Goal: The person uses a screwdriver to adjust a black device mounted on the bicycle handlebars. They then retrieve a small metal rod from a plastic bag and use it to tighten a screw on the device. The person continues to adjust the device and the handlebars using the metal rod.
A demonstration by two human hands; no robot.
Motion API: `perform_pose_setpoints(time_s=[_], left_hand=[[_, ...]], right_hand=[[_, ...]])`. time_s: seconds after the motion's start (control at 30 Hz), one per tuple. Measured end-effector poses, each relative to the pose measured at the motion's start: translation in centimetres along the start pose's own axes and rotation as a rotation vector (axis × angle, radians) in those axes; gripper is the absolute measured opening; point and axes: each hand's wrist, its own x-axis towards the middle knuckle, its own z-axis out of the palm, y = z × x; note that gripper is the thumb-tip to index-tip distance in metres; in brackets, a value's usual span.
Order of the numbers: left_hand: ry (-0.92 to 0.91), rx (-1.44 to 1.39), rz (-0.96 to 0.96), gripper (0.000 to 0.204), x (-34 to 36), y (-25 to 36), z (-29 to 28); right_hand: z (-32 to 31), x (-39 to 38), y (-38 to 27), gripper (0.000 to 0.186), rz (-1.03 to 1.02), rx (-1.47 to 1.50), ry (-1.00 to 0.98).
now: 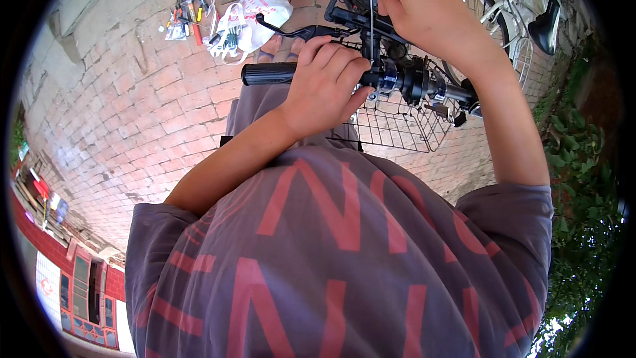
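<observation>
My left hand (pixel 324 83) is closed around the bicycle handlebar, just inboard of its black rubber grip (pixel 268 73), with the fingers against a black bracket (pixel 351 18) mounted on the bar. A black brake lever (pixel 298 30) sticks out beyond that hand. Above the bar, my right hand (pixel 430 16) pinches the top of a thin metal rod that looks like a hex key (pixel 372 30). The rod points down to the bracket's clamp; its lower tip is hard to make out. Further along the bar are black clamps and fittings (pixel 416 84).
Below the handlebar is a black wire basket (pixel 404 126). Hand tools (pixel 192 13) lie on the brick paving (pixel 152 96) beside a white plastic bag (pixel 268 10). A white bicycle with a black saddle (pixel 544 25) stands at the far right, near green plants (pixel 580 159).
</observation>
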Motion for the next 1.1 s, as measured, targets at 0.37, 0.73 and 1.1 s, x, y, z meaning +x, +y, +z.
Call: perform_pose_setpoints(time_s=[0.37, 0.73, 1.1], left_hand=[[-0.02, -0.049, -0.072, 0.044, 0.1, -0.4, -0.4], [-0.029, 0.024, 0.003, 0.042, 0.7, 0.2, -0.6], [-0.103, -0.06, 0.018, 0.024, 2.7, -0.2, -2.4]], right_hand=[[1.5, -0.6, 2.6, 0.013, -0.389, -0.164, 0.094], [0.5, -1.3, 1.5, 0.012, -0.242, -0.267, 0.126], [0.8, -11.2, 3.3, 0.014, 0.129, 0.734, 0.414]])
